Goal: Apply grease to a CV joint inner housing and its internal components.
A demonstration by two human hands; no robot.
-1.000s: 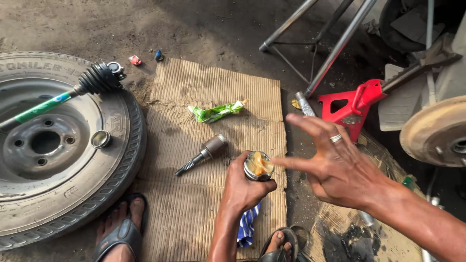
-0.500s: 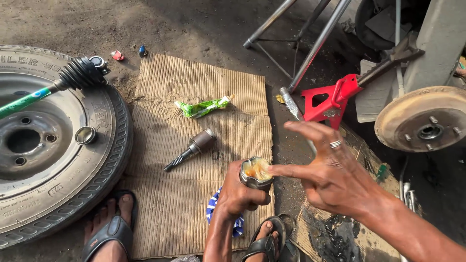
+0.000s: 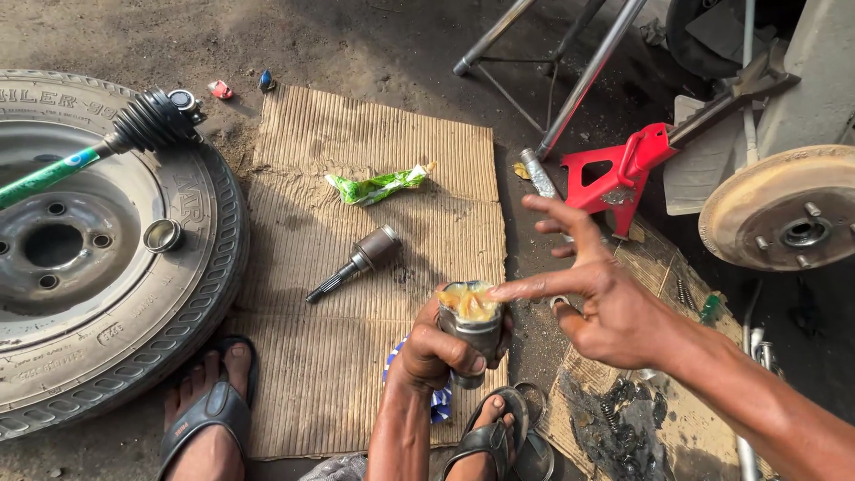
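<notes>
Left hand [image 3: 438, 352] closed around a metal cup [image 3: 472, 322] full of yellowish grease, held upright, open end up. Right hand [image 3: 595, 287] open, fingers spread, forefinger stretched out flat with its tip touching the cup's rim; cannot tell if it dips into the grease. Ring on one right finger.

Just under the left hand: a blue-and-white wrapper [image 3: 438, 398], partly hidden by the wrist. Below both hands, a foot in a dark sandal [image 3: 488, 438]; further left of the left hand, another foot in a sandal [image 3: 207, 414].

Below the right hand: a torn cardboard scrap [image 3: 606, 428] with black greasy bits on it.

Hands are over the near right edge of a corrugated cardboard sheet [image 3: 356, 142] on the dirt ground. Just up-left of the left hand on that sheet: a short metal shaft [image 3: 358, 260] with a splined end, lying tilted. Beyond that, a crumpled green packet [image 3: 378, 185].

Well left of the left hand: a wheel [image 3: 116, 294] lying flat, small metal cap [image 3: 162, 235] on it, and a green axle shaft with a black rubber boot [image 3: 153, 120] resting across it. Past the sheet's far left corner: a small red piece [image 3: 219, 89] and a blue piece [image 3: 266, 80].

Above the right hand: a red jack stand [image 3: 623, 174], metal tube legs [image 3: 579, 80]. Far right of the right hand: a rusty brake disc [image 3: 788, 207] with studs.
</notes>
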